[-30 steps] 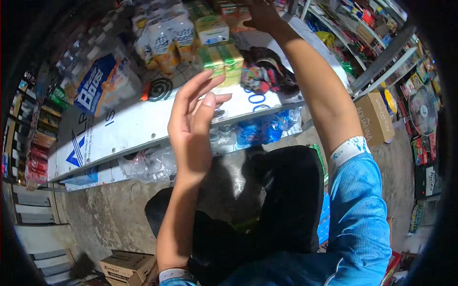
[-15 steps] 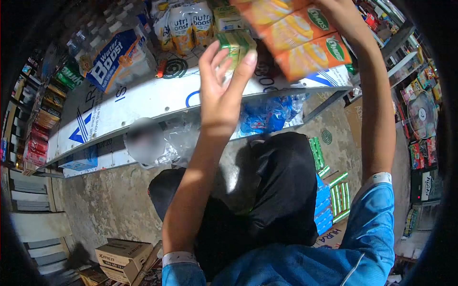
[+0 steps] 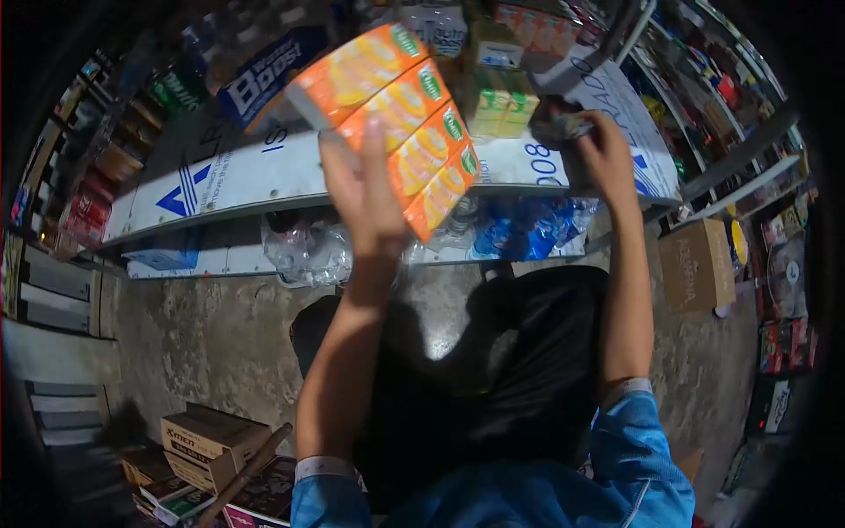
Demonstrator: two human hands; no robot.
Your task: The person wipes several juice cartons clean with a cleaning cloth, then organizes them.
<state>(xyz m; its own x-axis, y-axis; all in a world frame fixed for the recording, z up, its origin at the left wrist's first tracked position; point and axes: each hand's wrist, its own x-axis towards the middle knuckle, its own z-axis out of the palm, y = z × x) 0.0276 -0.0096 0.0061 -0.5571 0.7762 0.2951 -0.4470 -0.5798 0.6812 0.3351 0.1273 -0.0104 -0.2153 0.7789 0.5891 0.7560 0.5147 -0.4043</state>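
Observation:
My left hand (image 3: 365, 189) holds an orange pack of juice cartons (image 3: 400, 119) tilted above the front of the white shelf (image 3: 308, 167). The fingers lie against the pack's lower left side. Further right, my right hand (image 3: 607, 154) has its fingers pinched on a small dark item (image 3: 574, 125) at the shelf surface, too unclear to name. Between the hands, a green and yellow carton pack (image 3: 503, 104) stands on the shelf. More orange packs (image 3: 537, 31) are behind it.
A blue Water Boost pack (image 3: 273, 72) stands at the left of the shelf. Blue plastic-wrapped goods (image 3: 532, 231) and clear plastic (image 3: 321, 255) lie below. Cardboard boxes are at the lower left (image 3: 211, 440) and right (image 3: 695, 267).
The orange pack has gone from my right hand to my left and moved left. My right hand has come down to the small dark item. The view has shifted.

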